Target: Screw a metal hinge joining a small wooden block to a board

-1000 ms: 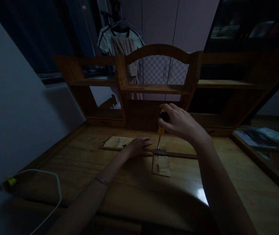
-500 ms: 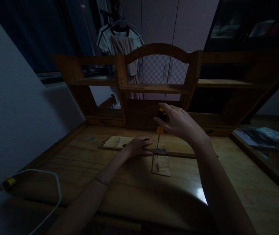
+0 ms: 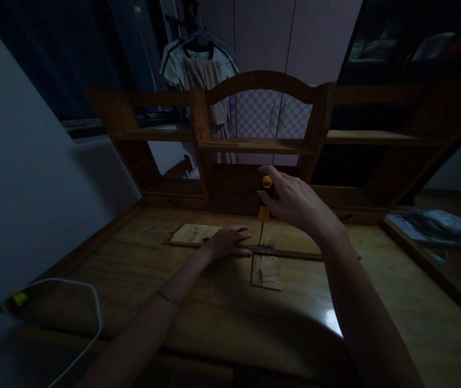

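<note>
My right hand (image 3: 295, 203) is wrapped round the yellow and black handle of a screwdriver (image 3: 264, 207), which stands nearly upright. Its tip rests on a small metal hinge (image 3: 266, 248) fixed to a thin wooden strip (image 3: 295, 254) lying across the desk. My left hand (image 3: 227, 242) lies flat, fingers together, pressing on the strip just left of the hinge. A small wooden panel (image 3: 265, 271) sits below the hinge and another panel (image 3: 192, 234) lies behind my left hand.
The wooden desk (image 3: 222, 312) carries a shelf unit (image 3: 255, 143) at the back. A white cable (image 3: 93, 307) with a yellow plug (image 3: 18, 298) lies at the left edge. Papers (image 3: 432, 226) rest at the right. Clothes hang behind. The room is dim.
My right hand has shifted its grip on the screwdriver handle, the fingers turning round it. The left hand and the strip have stayed in place.
</note>
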Tool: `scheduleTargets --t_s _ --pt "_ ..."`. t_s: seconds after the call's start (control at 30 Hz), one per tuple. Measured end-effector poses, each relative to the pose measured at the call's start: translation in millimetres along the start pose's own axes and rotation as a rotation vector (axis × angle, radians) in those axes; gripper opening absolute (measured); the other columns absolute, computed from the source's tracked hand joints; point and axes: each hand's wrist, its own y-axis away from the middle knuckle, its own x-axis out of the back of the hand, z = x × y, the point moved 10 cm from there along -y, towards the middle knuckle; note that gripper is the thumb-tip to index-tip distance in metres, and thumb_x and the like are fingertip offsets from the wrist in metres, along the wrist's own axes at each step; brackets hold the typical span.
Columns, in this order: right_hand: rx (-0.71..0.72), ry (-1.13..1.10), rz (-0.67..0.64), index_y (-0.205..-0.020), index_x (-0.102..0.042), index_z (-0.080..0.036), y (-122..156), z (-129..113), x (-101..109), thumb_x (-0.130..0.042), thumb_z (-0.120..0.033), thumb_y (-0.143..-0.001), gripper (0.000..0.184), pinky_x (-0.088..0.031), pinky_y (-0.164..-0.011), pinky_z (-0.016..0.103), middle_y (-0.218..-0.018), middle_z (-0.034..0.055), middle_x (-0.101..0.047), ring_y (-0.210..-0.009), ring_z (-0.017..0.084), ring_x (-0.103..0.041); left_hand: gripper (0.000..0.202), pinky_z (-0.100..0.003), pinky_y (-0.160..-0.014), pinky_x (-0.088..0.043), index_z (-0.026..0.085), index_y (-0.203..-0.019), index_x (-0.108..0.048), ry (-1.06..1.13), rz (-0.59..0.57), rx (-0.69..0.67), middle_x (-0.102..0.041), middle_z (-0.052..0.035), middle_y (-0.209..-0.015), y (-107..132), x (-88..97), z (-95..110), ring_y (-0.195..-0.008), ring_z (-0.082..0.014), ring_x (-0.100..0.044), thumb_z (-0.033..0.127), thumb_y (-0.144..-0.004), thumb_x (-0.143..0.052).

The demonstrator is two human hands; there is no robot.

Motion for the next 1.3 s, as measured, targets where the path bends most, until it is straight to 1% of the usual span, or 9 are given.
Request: scheduleTargets --t_s 0.1,0.2,0.4,0.63,0.83,0.93,1.03,1.13,1.3 --pt "-0.004 0.043 0.006 -0.129 -0.053 -0.02 0.2 -0.7 1.4 -0.051 -0.033 -0.098 0.034 -0.045 -0.073 0.033 -0.107 0.0099 -0.069 -0.08 0.022 -0.066 0.07 -0.035 -0.109 -0.044 0.027 -0.143 -0.055 0.015 0.011 -0.006 -0.051 -0.0101 -0.148 0.3 2.0 1.8 -0.131 -0.0265 -0.055 0.065 -0.085 -0.064" --pt "-0.002 0.079 0.015 -0.119 -0.056 -0.021 -0.2 -1.7 2.9 -0.052 -0.036 -0.098 0.027 -0.042 -0.071 0.032 -0.102 0.0085 -0.07 -0.079 0.021 -0.065 0.069 -0.035 -0.108 -0.044 0.028 -0.143 -0.056 0.016 0.004 0.0 -0.052 -0.0101 -0.148 0.1 2.2 2.2 -0.13 -0.0266 -0.055 0.065 -0.085 -0.065" --pt "-0.019 0.106 0.007 -0.117 -0.056 -0.022 -0.1 -3.1 5.3 -0.05 -0.047 -0.096 0.033 -0.037 -0.067 0.031 -0.098 0.0076 -0.071 -0.079 0.022 -0.066 0.068 -0.033 -0.108 -0.043 0.028 -0.141 -0.057 0.017 0.006 -0.001 -0.052 -0.0096 -0.147 -0.3 3.2 4.0 -0.129 -0.026 -0.056 0.064 -0.085 -0.066" --pt "-0.026 0.131 -0.023 -0.117 -0.055 -0.02 0.6 -3.2 6.7 -0.049 -0.038 -0.094 0.03 -0.036 -0.066 0.032 -0.091 0.008 -0.072 -0.078 0.024 -0.066 0.069 -0.034 -0.106 -0.045 0.028 -0.142 -0.057 0.027 0.024 -0.012 -0.053 -0.0102 -0.146 -0.6 3.6 2.7 -0.128 -0.0267 -0.056 0.064 -0.084 -0.066" --pt "-0.05 0.211 -0.01 -0.114 -0.057 -0.018 -1.1 3.3 4.5 -0.047 -0.048 -0.097 0.036 -0.033 -0.06 0.033 -0.082 0.0091 -0.072 -0.074 0.028 -0.067 0.069 -0.034 -0.108 -0.044 0.027 -0.141 -0.058 0.008 -0.002 0.009 -0.052 -0.011 -0.147 -1.4 2.3 1.2 -0.13 -0.0274 -0.056 0.066 -0.084 -0.065" --pt "-0.03 0.178 0.032 -0.119 -0.062 -0.02 -0.9 2.1 8.6 -0.048 -0.053 -0.096 0.043 -0.039 -0.065 0.035 -0.097 0.0108 -0.073 -0.084 0.029 -0.069 0.069 -0.034 -0.108 -0.044 0.026 -0.141 -0.058 -0.003 0.003 -0.003 -0.052 -0.0107 -0.147 -1.1 2.6 2.2 -0.13 -0.027 -0.056 0.067 -0.085 -0.064" --pt "0.01 0.063 0.052 -0.133 -0.059 -0.019 -0.7 -0.2 11.7 -0.049 -0.042 -0.096 0.045 -0.045 -0.078 0.035 -0.121 0.0119 -0.068 -0.099 0.027 -0.067 0.071 -0.034 -0.107 -0.044 0.026 -0.141 -0.058 -0.009 0.0 -0.006 -0.052 -0.0105 -0.147 -0.8 1.4 1.2 -0.128 -0.0265 -0.057 0.068 -0.084 -0.064" --pt "0.007 -0.029 0.005 -0.137 -0.057 -0.016 -1.7 1.9 7.1 -0.051 -0.033 -0.093 0.047 -0.046 -0.078 0.032 -0.117 0.0115 -0.069 -0.094 0.024 -0.067 0.071 -0.034 -0.107 -0.045 0.026 -0.141 -0.058 -0.008 0.001 -0.006 -0.052 -0.0101 -0.148 -0.3 1.1 0.8 -0.128 -0.0263 -0.056 0.068 -0.084 -0.063" --pt "0.004 -0.017 0.028 -0.133 -0.055 -0.019 -2.0 0.3 6.8 -0.051 -0.033 -0.095 0.04 -0.045 -0.073 0.031 -0.11 0.0093 -0.071 -0.082 0.021 -0.066 0.07 -0.035 -0.107 -0.045 0.028 -0.141 -0.058 -0.009 0.011 0.001 -0.052 -0.01 -0.147 0.0 3.7 2.8 -0.129 -0.0271 -0.056 0.068 -0.084 -0.063"
